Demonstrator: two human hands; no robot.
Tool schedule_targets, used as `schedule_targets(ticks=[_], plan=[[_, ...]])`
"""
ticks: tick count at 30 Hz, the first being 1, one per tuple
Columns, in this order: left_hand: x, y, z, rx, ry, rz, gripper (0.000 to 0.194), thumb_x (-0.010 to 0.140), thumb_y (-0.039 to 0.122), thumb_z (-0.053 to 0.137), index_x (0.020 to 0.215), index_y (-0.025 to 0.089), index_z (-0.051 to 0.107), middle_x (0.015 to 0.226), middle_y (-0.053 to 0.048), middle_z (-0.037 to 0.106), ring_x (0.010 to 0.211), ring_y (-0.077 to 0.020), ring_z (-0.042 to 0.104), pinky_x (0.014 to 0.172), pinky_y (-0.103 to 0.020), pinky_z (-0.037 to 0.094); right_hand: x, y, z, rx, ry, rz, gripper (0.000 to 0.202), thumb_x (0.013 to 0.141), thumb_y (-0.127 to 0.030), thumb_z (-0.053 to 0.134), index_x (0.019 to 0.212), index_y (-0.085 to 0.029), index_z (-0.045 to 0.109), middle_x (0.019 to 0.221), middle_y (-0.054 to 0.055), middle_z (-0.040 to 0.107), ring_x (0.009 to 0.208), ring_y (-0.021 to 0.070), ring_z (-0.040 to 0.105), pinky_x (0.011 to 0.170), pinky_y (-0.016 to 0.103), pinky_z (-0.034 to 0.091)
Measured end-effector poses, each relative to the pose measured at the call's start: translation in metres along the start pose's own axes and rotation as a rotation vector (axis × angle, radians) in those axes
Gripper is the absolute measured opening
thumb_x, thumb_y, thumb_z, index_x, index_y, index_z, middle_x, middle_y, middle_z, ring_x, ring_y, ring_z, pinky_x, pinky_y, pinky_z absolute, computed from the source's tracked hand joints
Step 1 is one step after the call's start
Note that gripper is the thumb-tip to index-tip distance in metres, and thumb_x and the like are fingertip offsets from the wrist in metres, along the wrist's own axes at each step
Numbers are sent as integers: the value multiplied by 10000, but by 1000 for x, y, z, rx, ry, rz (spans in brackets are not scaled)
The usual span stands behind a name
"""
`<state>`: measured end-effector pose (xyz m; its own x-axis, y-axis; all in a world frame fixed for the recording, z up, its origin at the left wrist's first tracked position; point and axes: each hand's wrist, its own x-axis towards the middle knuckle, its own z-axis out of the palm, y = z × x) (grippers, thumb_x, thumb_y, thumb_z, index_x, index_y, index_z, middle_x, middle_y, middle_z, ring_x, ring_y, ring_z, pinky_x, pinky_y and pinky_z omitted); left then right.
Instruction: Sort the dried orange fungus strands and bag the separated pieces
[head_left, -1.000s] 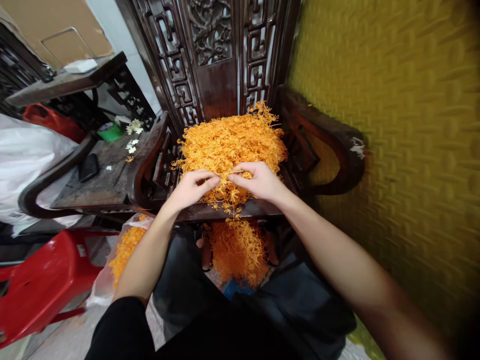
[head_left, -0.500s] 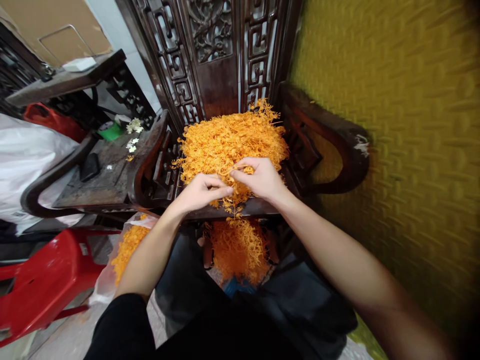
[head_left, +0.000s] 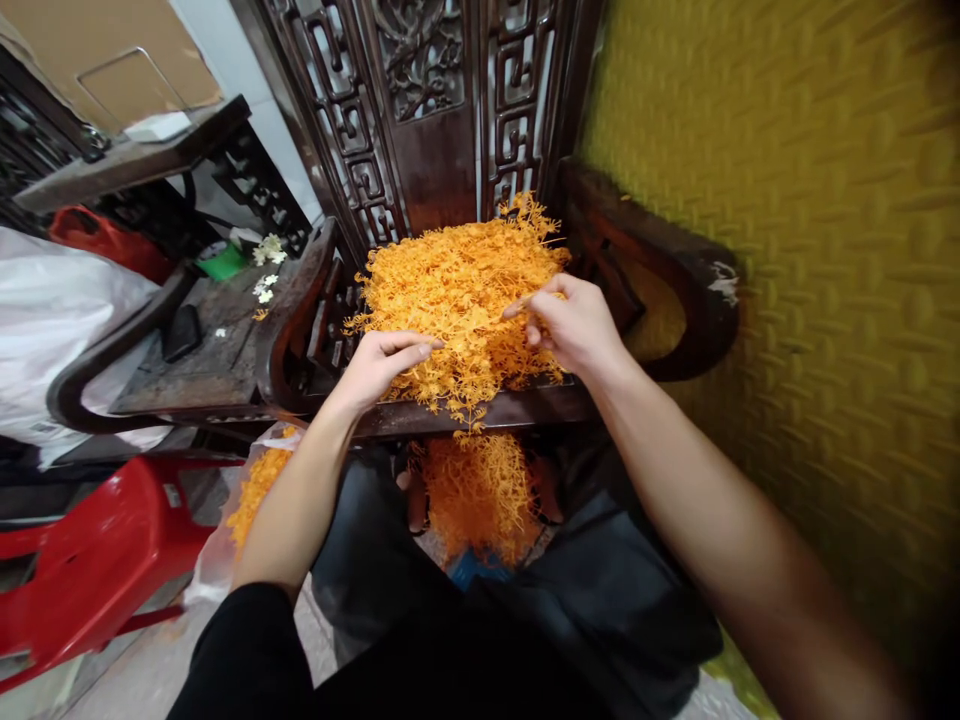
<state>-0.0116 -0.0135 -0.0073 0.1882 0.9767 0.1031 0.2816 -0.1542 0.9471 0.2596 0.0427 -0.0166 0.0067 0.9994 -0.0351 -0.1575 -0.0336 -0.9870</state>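
Observation:
A heap of orange, branching plastic-looking sprigs [head_left: 457, 270] covers the seat of a dark carved wooden chair [head_left: 435, 170]. At the heap's near left edge, my left hand [head_left: 386, 368] has thumb and index finger pinched together; anything between them blends into the orange. Over the right part of the heap is my right hand [head_left: 574, 322], its fingers bent and closed near the thumb. Whether a sprig is in that grip I cannot make out. Some sprigs hang over the seat's front edge.
Below the seat, more orange sprigs [head_left: 480, 495] fill a blue bag [head_left: 478, 570] between my legs. A clear bag of orange pieces [head_left: 259, 490] stands left, beside a red plastic chair [head_left: 105, 540]. A second wooden seat [head_left: 202, 375] holds a green tape roll [head_left: 221, 262]. A yellow textured wall [head_left: 810, 250] rises right.
My hands have moved apart: the left drew back left, the right went right and slightly up. The orange strand seen between them before no longer shows there.

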Motion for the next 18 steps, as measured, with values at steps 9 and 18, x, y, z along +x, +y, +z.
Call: schedule_targets(ticks=[9, 18], plan=[[-5, 14, 7, 343, -151, 149, 210, 880, 320, 703, 927, 183, 855, 755, -36, 729, 655, -136, 582, 630, -276, 428, -19, -10, -1, -132, -306, -36, 333, 804, -517, 767, 859, -189, 755, 490, -55, 449, 410, 81, 342, 426, 280, 201], [-2, 11, 24, 485, -249, 202, 306, 777, 109, 565, 920, 158, 832, 634, 39, 551, 588, -93, 471, 636, -250, 386, -20, -2, 4, -722, -495, -349, 285, 842, -432, 785, 1005, -213, 866, 990, 71, 824, 912, 256, 756, 840, 357, 522]])
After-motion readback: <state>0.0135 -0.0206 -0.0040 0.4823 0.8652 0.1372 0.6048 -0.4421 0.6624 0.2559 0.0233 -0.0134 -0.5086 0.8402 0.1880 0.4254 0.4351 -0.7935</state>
